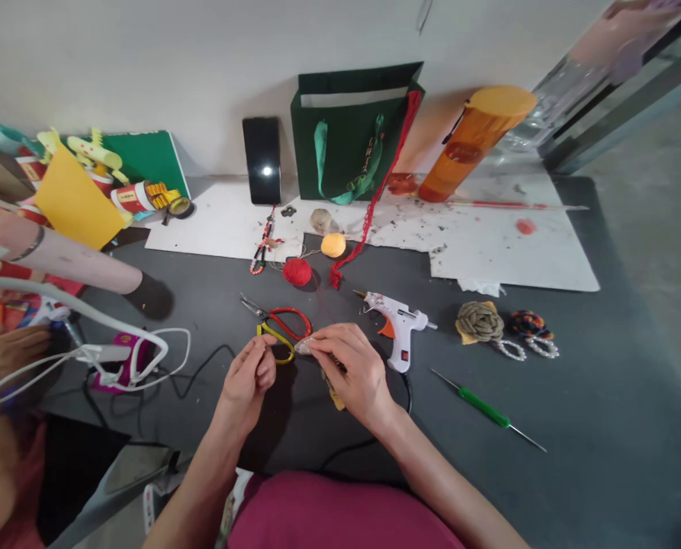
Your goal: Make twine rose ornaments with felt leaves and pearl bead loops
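Observation:
My left hand (pixel 252 371) is closed in a pinch above the grey table; what its fingertips hold is too small to make out. Between the thumb and fingers of my right hand (pixel 354 371) is a small whitish, glinting piece (pixel 303 347), perhaps beads or clear plastic. Scissors (pixel 288 324) with one red and one yellow handle lie just beyond both hands. A yellowish piece (pixel 337 399) shows partly beneath my right hand, mostly covered. A white glue gun (pixel 398 324) with an orange trigger lies to the right of that hand.
A green-handled hook tool (pixel 483 406) and two knitted flowers (pixel 480 323) with pearl loops lie at right. Behind are red yarn (pixel 297 271), a phone (pixel 262 162), a green paper bag (pixel 351 137) and an orange bottle (pixel 471 145). White cables (pixel 146 358) and another person's hand (pixel 8 354) are left.

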Motion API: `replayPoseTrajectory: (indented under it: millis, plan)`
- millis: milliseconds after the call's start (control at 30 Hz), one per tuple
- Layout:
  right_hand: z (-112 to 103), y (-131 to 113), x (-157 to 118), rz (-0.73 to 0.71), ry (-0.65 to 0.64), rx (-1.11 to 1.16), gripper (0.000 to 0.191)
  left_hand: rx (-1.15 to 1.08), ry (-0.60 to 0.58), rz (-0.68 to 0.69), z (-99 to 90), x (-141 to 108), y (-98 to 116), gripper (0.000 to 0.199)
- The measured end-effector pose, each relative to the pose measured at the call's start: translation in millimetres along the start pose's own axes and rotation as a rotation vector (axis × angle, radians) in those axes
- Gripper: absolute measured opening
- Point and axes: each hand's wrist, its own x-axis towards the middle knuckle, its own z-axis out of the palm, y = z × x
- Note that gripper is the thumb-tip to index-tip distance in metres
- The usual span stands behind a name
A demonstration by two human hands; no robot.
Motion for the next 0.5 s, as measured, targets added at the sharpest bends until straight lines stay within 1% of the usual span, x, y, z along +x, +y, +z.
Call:
replayPoseTrajectory:
  millis: [100,167,233,333,367,433,500]
  plan:
    - [0.1,0.2,-0.2,0.000,0.002,-0.002,0.014,-0.051,0.000,-0.082,0.3,-2.7,1.7,0.027]
    - [0.2,0.3,-0.8,0.002,-0.002,0.001,0.013,-0.029,-0.007,-0.079,1.5,-4.6,2.4,0.028]
    - [0.4,0.4,-1.4,0.004,-0.007,0.004,0.013,0.045,-0.004,-0.027,2.3,-5.8,1.3,0.027]
    - [0.6,0.6,-1.7,0.004,-0.002,0.006,0.014,0.231,0.011,0.076,0.3,-5.1,-3.8,0.030]
    - [0.6,0.7,-1.6,0.001,0.002,0.005,0.014,0.304,0.018,0.117,-1.2,-4.3,-6.0,0.033]
    - [0.7,0.7,-1.2,-0.003,0.007,0.006,0.013,0.415,0.039,0.219,-4.2,-2.3,-10.1,0.046]
    - [0.9,0.8,-0.9,-0.007,0.007,0.009,0.013,0.448,0.059,0.316,-5.4,-1.0,-12.5,0.053]
